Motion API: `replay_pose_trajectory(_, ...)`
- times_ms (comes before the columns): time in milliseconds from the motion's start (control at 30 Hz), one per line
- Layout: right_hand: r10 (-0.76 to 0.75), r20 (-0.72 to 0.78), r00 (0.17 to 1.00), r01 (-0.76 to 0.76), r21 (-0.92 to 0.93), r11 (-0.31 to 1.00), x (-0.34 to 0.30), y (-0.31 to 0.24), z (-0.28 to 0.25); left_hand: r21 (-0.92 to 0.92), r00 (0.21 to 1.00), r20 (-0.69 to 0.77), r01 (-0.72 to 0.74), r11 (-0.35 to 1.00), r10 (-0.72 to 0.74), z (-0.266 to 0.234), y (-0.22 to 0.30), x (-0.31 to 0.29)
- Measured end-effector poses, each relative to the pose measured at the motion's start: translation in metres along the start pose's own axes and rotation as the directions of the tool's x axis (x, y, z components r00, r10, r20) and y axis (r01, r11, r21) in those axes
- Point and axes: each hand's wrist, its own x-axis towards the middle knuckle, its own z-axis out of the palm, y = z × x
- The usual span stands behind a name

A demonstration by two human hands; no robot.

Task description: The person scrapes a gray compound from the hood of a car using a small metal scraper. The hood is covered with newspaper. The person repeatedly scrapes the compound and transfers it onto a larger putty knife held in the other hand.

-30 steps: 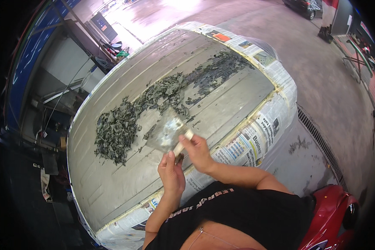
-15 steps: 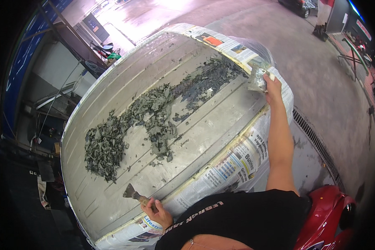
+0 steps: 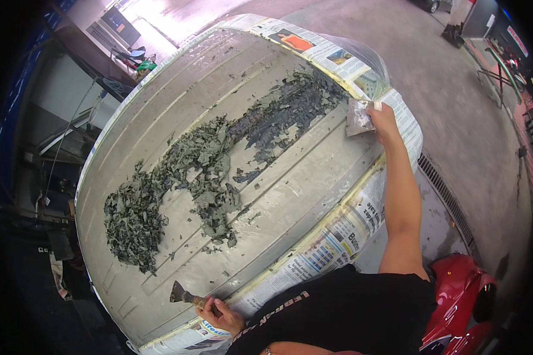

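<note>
My left hand (image 3: 221,318) is closed round the handle of a small scraper (image 3: 179,292) with a dark, fan-shaped blade, held over the near left edge of a large grey ribbed panel (image 3: 314,177), probably a vehicle roof. My right hand (image 3: 385,121) grips a flat, squarish, greyish piece like a wide scraper (image 3: 359,118), at the panel's right edge. Curled flakes of stripped paint (image 3: 139,222) lie heaped on the left and trail diagonally across the panel. At the far right end the flakes (image 3: 302,97) are darker and look wet.
Newspaper (image 3: 331,228) is taped along the panel's near edge, and more newspaper (image 3: 296,42) covers the right end, with clear plastic sheet beside it. A red glossy vehicle part (image 3: 459,296) stands at the lower right. Beyond runs a floor drain grate (image 3: 450,198).
My view has shifted, so the panel sits lower and further left. My right hand has drawn its flat piece slightly nearer along the panel's edge. The left hand keeps hold of its scraper.
</note>
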Motion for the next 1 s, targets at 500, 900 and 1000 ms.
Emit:
replay_pose_trajectory(500,-0.264,0.146,0.953,0.288,-0.176,0.941,0.036,-0.049,0.032,0.058,0.994,-0.012,-0.104,0.993,0.105,0.0,0.001,0.003)
replay_pose_trajectory(900,-0.096,0.045,0.994,0.095,0.026,0.995,0.031,0.017,-0.04,0.075,0.994,0.002,-0.106,0.992,0.106,0.003,0.002,0.005)
replay_pose_trajectory(1000,-0.121,0.058,0.991,0.123,-0.046,0.991,0.032,0.014,-0.039,0.093,0.994,-0.001,-0.111,0.989,0.112,0.004,0.003,0.004)
